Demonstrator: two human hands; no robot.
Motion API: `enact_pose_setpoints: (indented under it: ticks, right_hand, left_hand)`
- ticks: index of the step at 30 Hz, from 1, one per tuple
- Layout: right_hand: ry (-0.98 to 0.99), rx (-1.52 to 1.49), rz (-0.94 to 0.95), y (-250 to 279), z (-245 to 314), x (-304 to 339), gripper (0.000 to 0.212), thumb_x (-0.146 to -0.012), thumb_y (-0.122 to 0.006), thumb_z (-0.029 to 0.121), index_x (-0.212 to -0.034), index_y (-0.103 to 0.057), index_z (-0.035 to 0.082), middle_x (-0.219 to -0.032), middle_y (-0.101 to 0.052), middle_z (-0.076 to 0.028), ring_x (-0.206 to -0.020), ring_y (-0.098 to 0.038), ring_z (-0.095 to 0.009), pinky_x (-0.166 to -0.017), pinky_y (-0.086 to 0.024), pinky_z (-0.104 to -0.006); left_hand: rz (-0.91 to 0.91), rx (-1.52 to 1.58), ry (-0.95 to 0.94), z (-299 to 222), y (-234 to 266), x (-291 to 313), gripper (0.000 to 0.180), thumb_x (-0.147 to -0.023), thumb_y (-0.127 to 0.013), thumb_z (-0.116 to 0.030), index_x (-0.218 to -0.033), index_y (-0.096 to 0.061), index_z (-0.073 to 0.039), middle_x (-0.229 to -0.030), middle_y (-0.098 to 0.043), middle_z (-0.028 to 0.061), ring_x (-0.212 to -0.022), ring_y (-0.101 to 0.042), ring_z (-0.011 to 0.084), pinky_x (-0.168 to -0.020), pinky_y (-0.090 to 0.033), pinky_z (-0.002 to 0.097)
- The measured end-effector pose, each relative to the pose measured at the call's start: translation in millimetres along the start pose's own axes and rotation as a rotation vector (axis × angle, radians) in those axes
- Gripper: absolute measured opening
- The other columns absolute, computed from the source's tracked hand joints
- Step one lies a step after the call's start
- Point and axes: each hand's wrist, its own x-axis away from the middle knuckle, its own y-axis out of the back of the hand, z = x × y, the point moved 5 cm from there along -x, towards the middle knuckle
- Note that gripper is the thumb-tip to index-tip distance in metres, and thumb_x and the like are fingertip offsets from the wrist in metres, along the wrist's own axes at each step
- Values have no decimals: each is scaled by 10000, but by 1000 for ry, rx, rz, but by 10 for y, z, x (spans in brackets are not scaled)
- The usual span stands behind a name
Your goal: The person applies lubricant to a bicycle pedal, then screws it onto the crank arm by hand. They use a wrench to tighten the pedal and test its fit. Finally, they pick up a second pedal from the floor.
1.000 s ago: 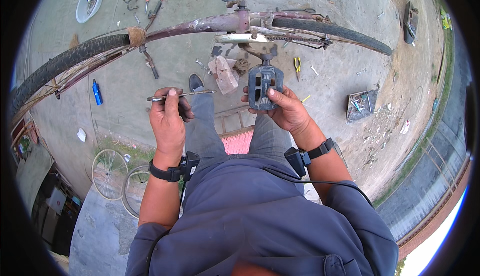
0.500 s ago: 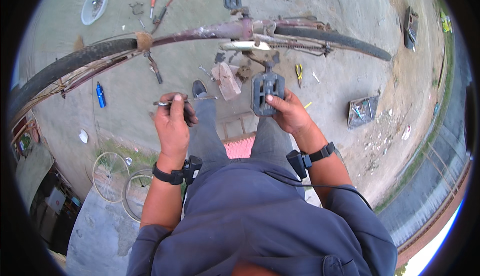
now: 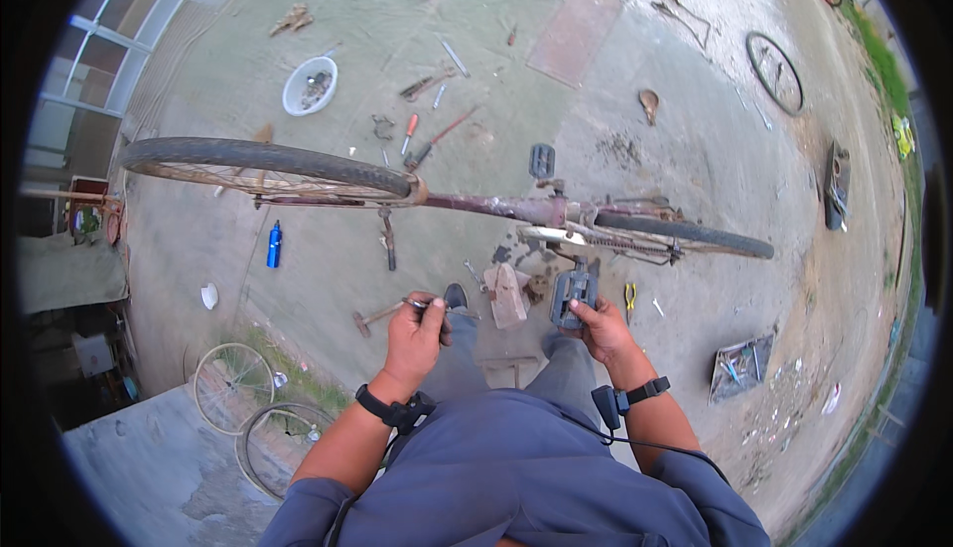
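Observation:
The bicycle's frame [image 3: 496, 205] stretches across the view ahead of me, its black-tyred wheels to left and right. My right hand [image 3: 606, 333] is closed on the near edge of the black pedal [image 3: 575, 295], thumb on top. Its crank joins the frame beside a pale chain guard [image 3: 552, 234]. My left hand [image 3: 417, 337], closed and apart from the bicycle, holds a slim metal wrench [image 3: 419, 303], mostly hidden by the fingers. The far pedal [image 3: 542, 161] stands beyond the frame.
On the ground lie a hammer [image 3: 365, 323], a brick-like block [image 3: 508, 296], yellow-handled pliers [image 3: 629, 295], a blue bottle [image 3: 274, 245] and a red-handled screwdriver [image 3: 410, 133]. A white basin [image 3: 326, 63] stands farther off; a tool tray [image 3: 728, 384] lies right; loose wheels [image 3: 233, 387] lie left.
The view has tilted up and shifted left, showing more far ground and the whole left wheel. My right hand stays on the pedal; the wrench in my left hand shows less of its length.

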Motion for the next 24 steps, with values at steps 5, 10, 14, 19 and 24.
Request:
enact_pose_setpoints:
  ticks: [5, 10, 14, 19, 24]
  right_hand:
    - [-4, -12, 33, -81, 50, 71, 447, -894, -736, 188, -1277, -531, 81, -1142, -672, -70, -1004, -681, -227, -821, -578, -424]
    - [-8, 13, 6, -125, 81, 91, 341, -905, -718, 154, -1210, -582, 86, -1067, -696, -67, -932, -704, -225, -753, -603, -402]
    - [8, 76, -19, -122, 103, 97, 361, -899, -722, 146, -1222, -573, 87, -1064, -700, -74, -951, -704, -239, -772, -594, -419]
    - [-7, 99, -14, -111, 98, 132, 369, -907, -700, 108, -1241, -551, 56, -1095, -689, -97, -987, -693, -262, -812, -584, -438]
    - [9, 121, -7, -80, 74, 141, 372, -903, -714, 138, -1232, -556, 66, -1091, -695, -105, -957, -705, -279, -786, -582, -423]
  left_hand:
    - [7, 22, -16, -109, 33, 181, 208, -1009, -579, -232, -951, -557, -33, -696, -596, 34, -569, -569, 90, -536, -477, 253]
    - [21, 9, -105, -301, 53, 246, 182, -1016, -558, -205, -970, -560, -29, -705, -600, 38, -583, -579, 96, -538, -476, 253]
    - [29, 9, -163, -408, 67, 261, 195, -1008, -576, -205, -950, -556, -20, -691, -592, 26, -582, -569, 82, -545, -481, 255]
    - [24, -24, -180, -463, 103, 267, 185, -1013, -553, -208, -970, -568, -29, -722, -608, 44, -583, -584, 106, -537, -477, 260]
    - [23, 19, -218, -483, 136, 250, 178, -1013, -557, -202, -969, -567, -30, -721, -606, 38, -582, -585, 104, -533, -477, 261]
